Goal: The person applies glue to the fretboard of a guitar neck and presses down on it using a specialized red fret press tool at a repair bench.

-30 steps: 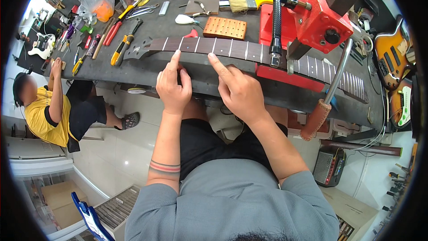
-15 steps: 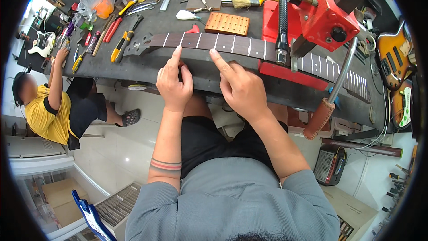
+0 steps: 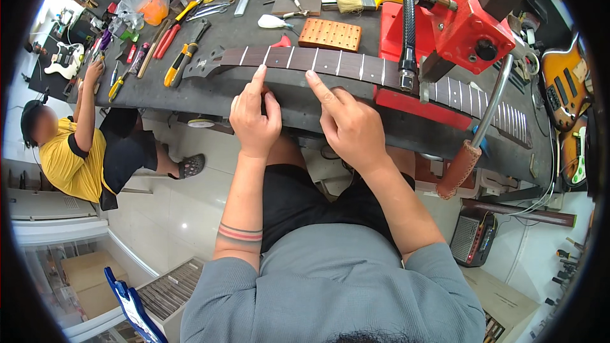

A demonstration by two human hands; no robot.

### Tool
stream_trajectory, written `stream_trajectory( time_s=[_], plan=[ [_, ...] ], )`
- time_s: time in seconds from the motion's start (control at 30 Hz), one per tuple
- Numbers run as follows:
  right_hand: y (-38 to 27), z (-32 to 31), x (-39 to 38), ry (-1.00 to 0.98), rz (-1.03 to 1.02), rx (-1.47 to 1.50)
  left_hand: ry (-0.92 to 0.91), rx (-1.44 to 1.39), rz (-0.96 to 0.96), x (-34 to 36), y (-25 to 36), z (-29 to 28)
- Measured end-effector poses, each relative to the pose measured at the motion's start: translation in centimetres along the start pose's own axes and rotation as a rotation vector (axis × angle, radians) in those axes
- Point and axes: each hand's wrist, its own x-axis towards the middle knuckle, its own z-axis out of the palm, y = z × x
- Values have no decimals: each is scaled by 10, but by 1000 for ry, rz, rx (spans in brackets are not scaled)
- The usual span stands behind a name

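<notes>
Guitar neck lies along the counter, sweeping from 10 through 12 to 3 o'clock of view centre, red press over it at 2. Left hand at 10 and right hand at 2 aim index fingers at its near edge, the others curled, nothing gripped; can't tell if tips touch. Orange block sits just beyond the neck at 12.
</notes>
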Motion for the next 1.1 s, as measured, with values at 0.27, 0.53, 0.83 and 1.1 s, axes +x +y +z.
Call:
stream_trajectory(
  time_s=[0.27, 0.53, 0.83, 1.1],
  plan=[
    [-4, -1, 2, -29, 8, 16, 14, 8, 5, -2, -3, -2],
    [-5, 0, 1, 10, 18, 24, 12, -4, 15, -2, -2, 0],
    [-2, 0, 0, -25, -3, -11, -9, 12, 12, -1, -2, -1],
    [-4, -1, 1, -39, 3, -16, 42, 17, 33, -5, -4, 1]
  ],
)
